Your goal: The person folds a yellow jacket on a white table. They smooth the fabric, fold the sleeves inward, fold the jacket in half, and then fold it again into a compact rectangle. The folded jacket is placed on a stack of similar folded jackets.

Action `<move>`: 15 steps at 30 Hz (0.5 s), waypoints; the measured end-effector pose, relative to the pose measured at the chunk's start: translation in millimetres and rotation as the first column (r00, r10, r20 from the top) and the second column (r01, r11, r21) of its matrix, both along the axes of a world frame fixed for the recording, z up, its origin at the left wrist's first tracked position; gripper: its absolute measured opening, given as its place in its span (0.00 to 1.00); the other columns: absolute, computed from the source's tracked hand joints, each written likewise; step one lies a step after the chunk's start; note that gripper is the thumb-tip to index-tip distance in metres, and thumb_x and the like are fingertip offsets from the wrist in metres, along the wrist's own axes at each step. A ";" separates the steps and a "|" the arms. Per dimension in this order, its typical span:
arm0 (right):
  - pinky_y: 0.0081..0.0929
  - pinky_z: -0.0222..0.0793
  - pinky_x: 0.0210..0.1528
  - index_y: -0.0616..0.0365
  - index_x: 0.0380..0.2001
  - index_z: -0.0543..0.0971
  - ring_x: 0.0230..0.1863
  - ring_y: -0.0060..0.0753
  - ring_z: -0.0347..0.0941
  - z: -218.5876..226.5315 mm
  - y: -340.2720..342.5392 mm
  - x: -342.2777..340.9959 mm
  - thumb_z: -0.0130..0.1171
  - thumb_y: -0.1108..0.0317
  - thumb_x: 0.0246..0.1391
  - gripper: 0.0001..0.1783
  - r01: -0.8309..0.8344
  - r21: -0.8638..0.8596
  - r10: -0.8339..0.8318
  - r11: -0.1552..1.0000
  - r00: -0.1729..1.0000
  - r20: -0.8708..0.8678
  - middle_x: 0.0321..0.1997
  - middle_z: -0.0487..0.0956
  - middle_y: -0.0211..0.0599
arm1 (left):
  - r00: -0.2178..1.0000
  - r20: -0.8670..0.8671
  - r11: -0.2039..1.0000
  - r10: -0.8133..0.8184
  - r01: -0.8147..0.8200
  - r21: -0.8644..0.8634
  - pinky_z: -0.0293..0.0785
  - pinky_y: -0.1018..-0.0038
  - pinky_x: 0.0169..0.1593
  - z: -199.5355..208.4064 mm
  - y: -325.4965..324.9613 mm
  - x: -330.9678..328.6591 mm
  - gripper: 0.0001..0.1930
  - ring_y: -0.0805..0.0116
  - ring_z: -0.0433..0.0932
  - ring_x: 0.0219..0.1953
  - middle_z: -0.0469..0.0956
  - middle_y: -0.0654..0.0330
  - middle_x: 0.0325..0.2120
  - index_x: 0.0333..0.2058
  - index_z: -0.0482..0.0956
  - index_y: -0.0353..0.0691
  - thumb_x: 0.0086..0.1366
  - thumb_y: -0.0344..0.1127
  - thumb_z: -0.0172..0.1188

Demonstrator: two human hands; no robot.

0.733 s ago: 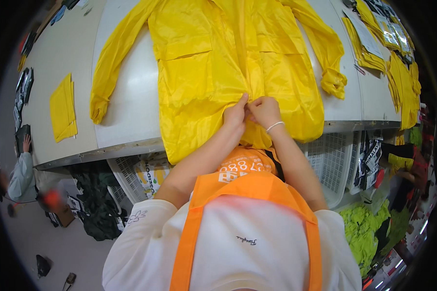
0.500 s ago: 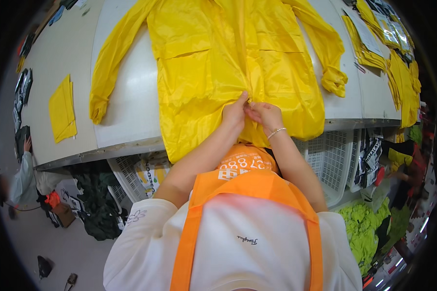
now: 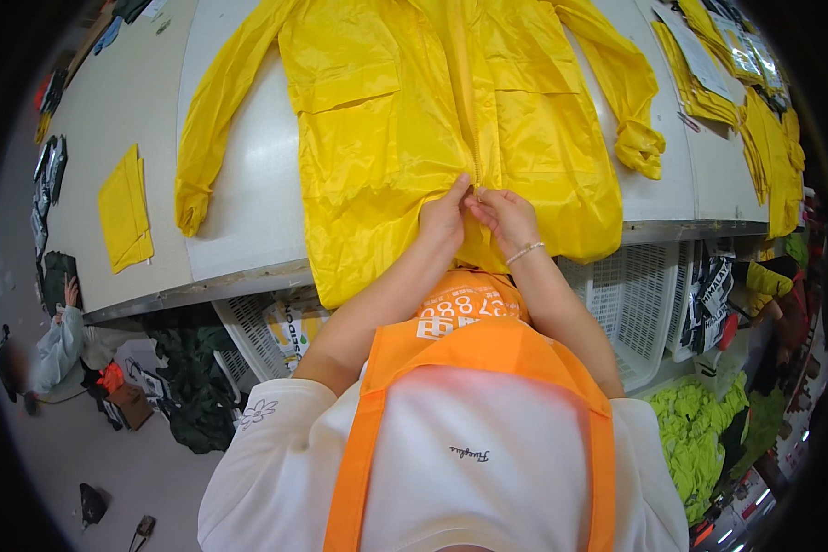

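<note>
A yellow raincoat (image 3: 368,138) lies front up on the table, sleeves spread to both sides and its lower hem hanging over the near edge. Down its middle runs a zipper (image 3: 476,152). At the zipper's bottom end, my left hand (image 3: 443,213) pinches the coat's front edge with thumb and fingers. Just to its right, my right hand (image 3: 506,218) is closed on the zipper's lower end, fingertips almost touching those of the left. The small zipper parts between the fingers are mostly hidden.
A folded yellow piece (image 3: 124,210) lies on the table (image 3: 239,184) at left. Stacked yellow garments (image 3: 699,78) lie at far right. Under the table edge stand white plastic baskets (image 3: 630,304). A bright green garment heap (image 3: 699,432) is at lower right. Another person's hand (image 3: 71,290) touches dark cloth at far left.
The view has shifted slightly. Both hands stay at the zipper's bottom end, with the right fingers slightly readjusted. At far left the other person's hand has moved a little.
</note>
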State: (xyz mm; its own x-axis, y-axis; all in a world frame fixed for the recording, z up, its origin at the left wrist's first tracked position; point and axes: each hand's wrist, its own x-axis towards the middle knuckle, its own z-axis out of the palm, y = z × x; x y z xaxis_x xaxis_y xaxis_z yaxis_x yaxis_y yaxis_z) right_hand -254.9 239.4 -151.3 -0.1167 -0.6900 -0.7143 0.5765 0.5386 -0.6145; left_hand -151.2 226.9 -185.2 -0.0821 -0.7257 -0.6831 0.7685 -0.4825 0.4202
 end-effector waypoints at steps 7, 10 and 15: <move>0.20 0.76 0.32 0.65 0.26 0.72 0.29 0.31 0.78 1.4 -1.9 2.6 0.59 0.75 0.50 0.06 0.014 -0.011 -0.014 1.000 0.999 -0.040 0.28 0.78 0.42 | 0.954 0.285 0.995 -0.095 0.097 0.008 0.71 0.76 0.38 4.5 8.7 -0.3 0.09 0.71 0.75 0.31 0.77 0.57 0.30 0.30 0.77 0.29 0.58 0.32 0.63; 0.21 0.75 0.30 0.65 0.27 0.72 0.29 0.31 0.78 6.4 -6.3 -2.7 0.59 0.75 0.50 0.06 -0.219 -0.039 0.203 0.975 0.946 -0.252 0.28 0.78 0.42 | 0.932 0.319 0.984 -0.175 0.171 0.040 0.71 0.76 0.37 -2.8 12.9 7.1 0.11 0.71 0.75 0.32 0.78 0.58 0.31 0.32 0.77 0.29 0.59 0.33 0.62; 0.33 0.71 0.30 0.61 0.30 0.73 0.29 0.41 0.75 4.6 -14.5 -15.0 0.56 0.73 0.49 0.05 -0.848 0.172 0.360 0.501 0.023 -0.933 0.28 0.78 0.40 | 0.945 0.310 0.994 -0.107 0.099 0.044 0.72 0.76 0.40 -7.1 28.3 9.5 0.13 0.70 0.76 0.34 0.79 0.58 0.34 0.37 0.77 0.29 0.59 0.35 0.61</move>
